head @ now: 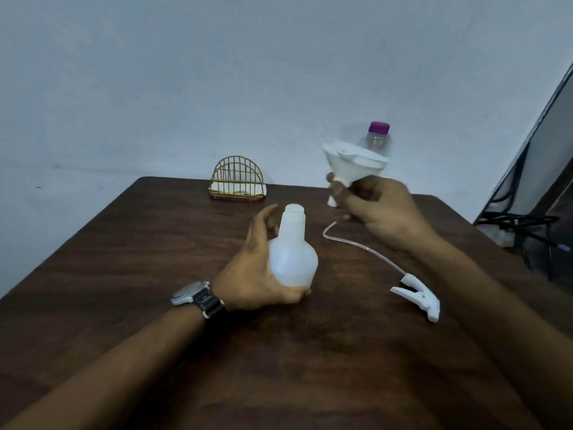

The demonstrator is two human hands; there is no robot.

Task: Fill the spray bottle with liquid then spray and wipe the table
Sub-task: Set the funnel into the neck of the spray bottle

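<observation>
A translucent white spray bottle (292, 257) stands upright on the dark wooden table (124, 274), its neck uncapped. My left hand (251, 271) wraps around its base and left side. My right hand (381, 212) holds a white funnel (350, 164) by its spout, raised above the table to the right of the bottle's mouth. The white spray head (418, 297) with its long dip tube lies flat on the table under my right forearm. A clear bottle with a purple cap (378, 135) stands behind the funnel, mostly hidden by it.
A gold wire napkin holder (237, 183) with white napkins stands at the table's far edge. A pale wall rises behind the table. Dark cables and a dark frame (527, 218) sit off the table's right side.
</observation>
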